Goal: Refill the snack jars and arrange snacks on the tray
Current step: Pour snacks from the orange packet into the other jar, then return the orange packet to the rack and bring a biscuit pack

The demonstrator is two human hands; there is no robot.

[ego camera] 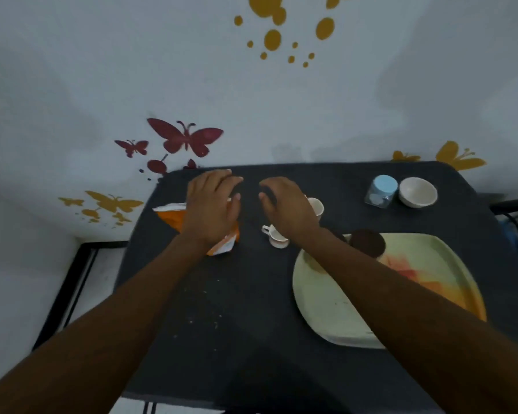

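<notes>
While both arms are reaching across the dark table (222, 309), the left hand (211, 204) is hovering with straight, relaxed fingers over an orange-and-white snack packet (171, 218) and gripping nothing. The right hand (284, 206) is curling its fingers round something small and dark; what it is cannot be told. Two small white cups (277, 237) are sitting just beside that hand. A pale tray (326, 309) is lying at the right, carrying a dark round biscuit (368, 243). A blue-lidded jar (382, 191) is standing beside a white bowl (418, 192).
</notes>
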